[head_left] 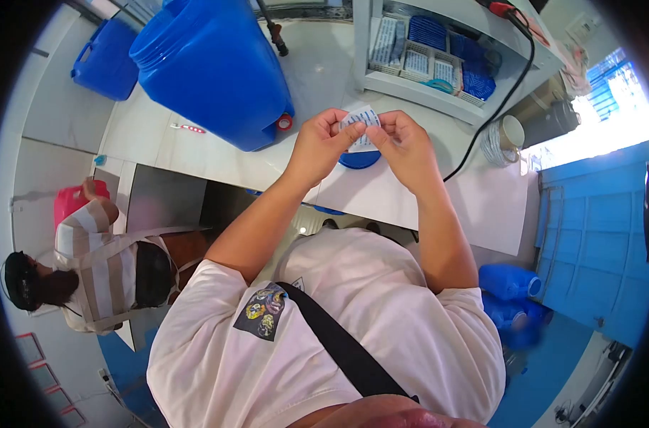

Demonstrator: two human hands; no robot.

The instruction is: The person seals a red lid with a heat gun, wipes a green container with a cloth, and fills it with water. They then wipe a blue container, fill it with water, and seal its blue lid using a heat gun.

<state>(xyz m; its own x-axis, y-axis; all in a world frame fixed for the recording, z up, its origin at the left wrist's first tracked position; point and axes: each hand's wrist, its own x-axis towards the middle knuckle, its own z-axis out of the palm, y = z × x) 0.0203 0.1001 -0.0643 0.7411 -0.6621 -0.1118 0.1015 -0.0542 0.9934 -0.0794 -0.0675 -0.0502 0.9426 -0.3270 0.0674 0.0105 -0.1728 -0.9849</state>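
In the head view, left (329, 143) and right hands (403, 146) pinch a printed label (361, 127) between fingertips, above a blue cap (359, 160) near the counter's (410, 187) front edge, right of the jug (214, 75).

Bright daylight from window (608, 93) at upper right, blown out to white. Soft shadows on pale tabletop (474, 189). Strong fisheye bending, black vignette at edges. Blurry smudge near blue containers (513, 314) at lower right.

both hands (366, 139) pinch a printed paper (361, 123) (blue lettering) above the counter (242, 160).
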